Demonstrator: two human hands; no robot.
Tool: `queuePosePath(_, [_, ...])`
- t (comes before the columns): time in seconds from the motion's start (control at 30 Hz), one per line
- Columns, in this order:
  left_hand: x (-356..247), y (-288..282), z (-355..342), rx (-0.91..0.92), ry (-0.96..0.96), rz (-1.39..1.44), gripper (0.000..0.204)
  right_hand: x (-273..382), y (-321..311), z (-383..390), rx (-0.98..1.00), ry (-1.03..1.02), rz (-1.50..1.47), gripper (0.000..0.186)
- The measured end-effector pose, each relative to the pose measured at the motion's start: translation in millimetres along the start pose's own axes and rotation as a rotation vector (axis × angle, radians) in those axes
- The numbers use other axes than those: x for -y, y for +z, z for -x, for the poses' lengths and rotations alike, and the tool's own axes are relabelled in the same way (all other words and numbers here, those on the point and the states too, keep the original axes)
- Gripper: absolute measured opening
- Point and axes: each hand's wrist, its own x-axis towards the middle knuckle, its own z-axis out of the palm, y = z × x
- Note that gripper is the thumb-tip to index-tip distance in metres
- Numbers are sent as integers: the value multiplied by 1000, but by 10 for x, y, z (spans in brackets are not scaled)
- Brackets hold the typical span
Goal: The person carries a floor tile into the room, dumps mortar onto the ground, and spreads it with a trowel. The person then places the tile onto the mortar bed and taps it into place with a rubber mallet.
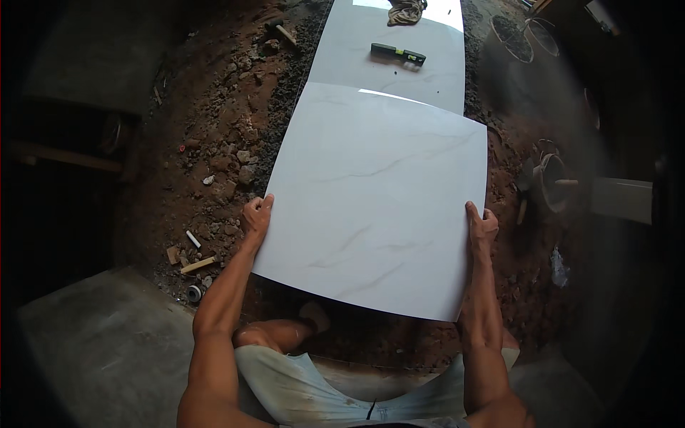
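Note:
A large white marbled tile [371,207] fills the middle of the view, held at both sides. My left hand [257,214] grips its left edge and my right hand [482,222] grips its right edge, fingers curled round it. Beyond it lies another white tile [342,50], partly hidden under the held one, with a black spirit level with green vials [385,52] and a crumpled brown cloth [407,11] on it.
Reddish rubble and soil [214,128] flank the tiles, with dark mortar [300,57], a hammer [284,32], wooden sticks [196,265], a white tube [193,238] and a plastic scrap [560,267]. Buckets [553,185] stand at right. Concrete floor [100,335] lies at lower left.

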Motion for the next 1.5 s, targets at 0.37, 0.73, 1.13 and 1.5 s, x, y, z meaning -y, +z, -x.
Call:
queuePosePath(0.37, [710, 781, -160, -100, 39, 108, 61, -687, 754, -408, -60, -69, -7, 54])
queuePosePath(0.73, [610, 972, -506, -132, 160, 73, 63, -704, 963, -554, -97, -46, -21, 56])
queuePosePath(1.13, [692, 1039, -533, -134, 145, 61, 64, -721, 1028, -603, -95, -69, -15, 57])
queuePosePath(1.5, [723, 1061, -613, -152, 165, 77, 67, -756, 1088, -619, -99, -78, -36, 54])
